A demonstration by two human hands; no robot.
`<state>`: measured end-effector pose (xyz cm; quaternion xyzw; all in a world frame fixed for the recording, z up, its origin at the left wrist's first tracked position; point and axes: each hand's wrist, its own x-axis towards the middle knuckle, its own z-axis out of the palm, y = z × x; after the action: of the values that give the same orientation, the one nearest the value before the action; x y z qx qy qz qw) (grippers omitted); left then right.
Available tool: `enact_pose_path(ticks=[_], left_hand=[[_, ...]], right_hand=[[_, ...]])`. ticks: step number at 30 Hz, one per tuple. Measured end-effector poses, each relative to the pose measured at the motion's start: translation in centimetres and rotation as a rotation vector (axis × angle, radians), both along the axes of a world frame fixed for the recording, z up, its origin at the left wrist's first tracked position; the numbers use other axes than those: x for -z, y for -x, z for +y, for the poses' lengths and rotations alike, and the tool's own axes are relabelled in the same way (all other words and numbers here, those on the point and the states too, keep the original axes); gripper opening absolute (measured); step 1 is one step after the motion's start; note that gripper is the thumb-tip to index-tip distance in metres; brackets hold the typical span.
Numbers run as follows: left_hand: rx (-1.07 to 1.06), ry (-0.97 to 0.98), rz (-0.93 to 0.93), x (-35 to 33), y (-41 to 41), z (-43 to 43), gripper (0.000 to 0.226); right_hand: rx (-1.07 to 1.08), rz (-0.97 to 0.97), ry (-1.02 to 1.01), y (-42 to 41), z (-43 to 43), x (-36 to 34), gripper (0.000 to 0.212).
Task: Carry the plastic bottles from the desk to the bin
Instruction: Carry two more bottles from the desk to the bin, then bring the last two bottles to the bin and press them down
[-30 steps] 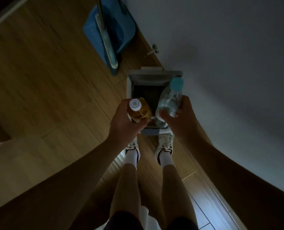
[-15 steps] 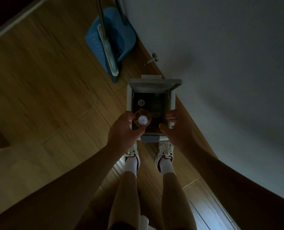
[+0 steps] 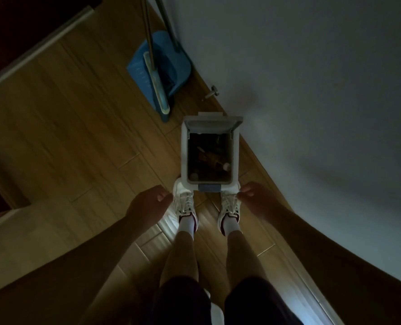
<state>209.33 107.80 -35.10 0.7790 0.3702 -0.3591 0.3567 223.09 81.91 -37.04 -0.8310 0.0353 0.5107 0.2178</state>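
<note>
A white rectangular bin (image 3: 184,151) stands on the wooden floor against the wall, its lid (image 3: 212,121) raised. Inside it is dark; an amber bottle (image 3: 212,158) with a pale cap lies among the contents, and another pale cap (image 3: 194,176) shows at the near left corner. My left hand (image 3: 150,202) hovers to the near left of the bin, fingers loosely curled, holding nothing. My right hand (image 3: 255,198) hovers to the near right, also curled and holding nothing. Neither hand touches the bin.
My two feet in white shoes (image 3: 184,200) stand just before the bin's grey pedal (image 3: 209,188). A blue dustpan with a broom (image 3: 159,73) leans by the wall behind the bin. A metal doorstop (image 3: 213,91) sits on the floor. The white wall (image 3: 312,90) runs along the right.
Both bottles have left my hands and dropped into the bin. My hands have pulled back toward me and apart, away from the bin's opening.
</note>
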Motion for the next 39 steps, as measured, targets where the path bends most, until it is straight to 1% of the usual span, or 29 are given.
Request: enact_pose_path(ticks=[3,6,8,12,14,16,18,21,26,30,32,34,36,39], left_hand=[[0.002,0.025,0.024,-4.8,1.2,0.8,0.024],[-0.002,0.048,0.006,-10.1,2.6,2.0,0.023],[0.000,0.062,-0.026,-14.0,3.2,2.7,0.022],[-0.036,0.089,-0.128,-20.7,3.3,3.9,0.018],[-0.066,0.105,-0.171,-22.9,3.2,4.2,0.019],[-0.020,0.120,-0.174,-24.5,3.3,3.8,0.020],[0.071,0.110,-0.166,-25.8,3.2,2.7,0.022],[0.172,0.085,-0.220,-27.0,3.1,0.5,0.016],[0.293,0.092,-0.307,-28.8,2.9,-4.1,0.023],[0.337,0.103,-0.294,-29.9,2.9,-8.1,0.030],[0.363,0.126,-0.311,-30.3,2.0,-10.6,0.028],[0.433,0.131,-0.301,-30.5,1.2,-13.6,0.022],[0.499,0.134,-0.270,-30.2,0.4,-16.5,0.020],[0.616,0.137,-0.229,-29.5,-1.4,-21.3,0.025]], right_hand=[[-0.019,0.022,0.045,0.1,-0.9,-4.0,0.025],[0.044,0.065,0.026,0.7,-1.8,-8.8,0.019],[0.105,0.065,-0.017,1.4,-2.5,-12.6,0.010],[0.259,-0.011,-0.075,4.3,-4.1,-19.8,0.014],[0.368,-0.047,-0.092,6.3,-5.2,-23.2,0.008],[0.448,-0.084,-0.119,8.5,-6.3,-25.9,0.008],[0.495,-0.110,-0.149,10.4,-7.7,-27.8,0.010],[0.557,-0.147,-0.154,13.4,-10.3,-29.3,0.009],[0.709,-0.185,-0.130,18.7,-15.6,-29.6,0.011],[0.777,-0.210,-0.104,23.6,-20.1,-29.7,0.009],[0.839,-0.246,-0.108,25.6,-22.5,-30.0,0.011],[0.941,-0.269,-0.100,28.0,-24.9,-30.6,0.014],[1.092,-0.307,-0.106,30.9,-27.0,-31.3,0.010],[1.290,-0.346,-0.104,35.5,-29.2,-32.0,0.006]])
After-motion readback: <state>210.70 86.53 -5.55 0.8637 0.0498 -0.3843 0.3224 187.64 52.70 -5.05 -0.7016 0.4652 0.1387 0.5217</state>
